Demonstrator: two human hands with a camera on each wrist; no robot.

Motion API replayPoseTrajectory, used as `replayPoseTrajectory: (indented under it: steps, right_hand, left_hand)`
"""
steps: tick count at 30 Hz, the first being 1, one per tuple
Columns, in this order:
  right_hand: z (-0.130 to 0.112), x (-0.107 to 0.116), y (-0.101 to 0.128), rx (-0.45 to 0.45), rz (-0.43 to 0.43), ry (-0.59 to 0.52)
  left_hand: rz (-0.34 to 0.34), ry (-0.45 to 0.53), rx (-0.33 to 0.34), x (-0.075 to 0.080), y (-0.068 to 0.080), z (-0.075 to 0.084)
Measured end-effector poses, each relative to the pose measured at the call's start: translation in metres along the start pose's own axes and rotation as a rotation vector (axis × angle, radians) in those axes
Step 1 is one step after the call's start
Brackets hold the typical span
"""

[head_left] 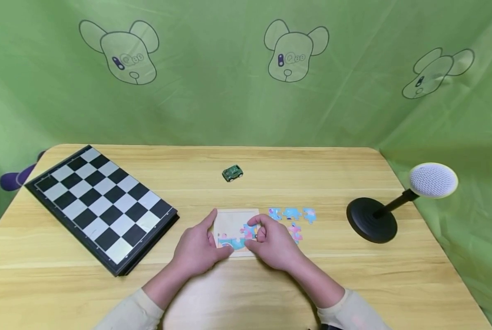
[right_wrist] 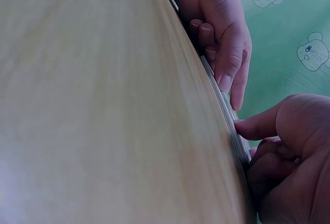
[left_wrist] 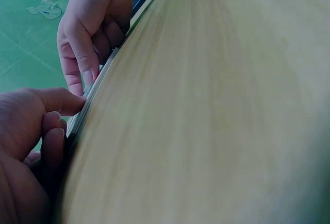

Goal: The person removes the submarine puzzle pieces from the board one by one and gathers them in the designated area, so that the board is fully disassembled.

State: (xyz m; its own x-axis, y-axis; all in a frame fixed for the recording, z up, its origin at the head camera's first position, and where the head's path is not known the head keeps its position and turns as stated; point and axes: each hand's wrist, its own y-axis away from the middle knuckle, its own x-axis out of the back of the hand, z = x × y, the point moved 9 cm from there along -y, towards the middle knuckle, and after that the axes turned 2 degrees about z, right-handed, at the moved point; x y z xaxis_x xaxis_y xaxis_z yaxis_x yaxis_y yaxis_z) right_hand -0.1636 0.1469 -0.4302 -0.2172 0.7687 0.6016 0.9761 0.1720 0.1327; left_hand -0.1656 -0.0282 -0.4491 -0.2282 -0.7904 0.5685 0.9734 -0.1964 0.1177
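Head camera: near the table's front edge, left hand (head_left: pixel 196 250) steadies the puzzle tray (head_left: pixel 233 220) with straight fingers while right hand (head_left: pixel 272 243) pinches a puzzle piece (head_left: pixel 249 231) over it.

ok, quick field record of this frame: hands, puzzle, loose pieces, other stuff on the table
left hand: rests on the puzzle tray, index finger along its left edge
right hand: pinches a puzzle piece over the tray
loose pieces: right of the tray
toy car: behind the tray
chessboard: left
microphone: right
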Motion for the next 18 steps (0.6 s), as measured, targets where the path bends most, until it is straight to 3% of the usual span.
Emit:
replayPoseTrajectory:
  steps: [11,18]
  right_hand:
    - [0.0021,-0.0003,-0.0001,-0.023,0.001,-0.021]
    - [-0.0034,0.0003,0.0009,0.057,-0.001,-0.005]
  left_hand:
    - [0.000,-0.001,-0.002,0.0002,0.0004,0.0008]
    - [0.006,0.000,-0.018,0.0010,0.0005,0.0023]
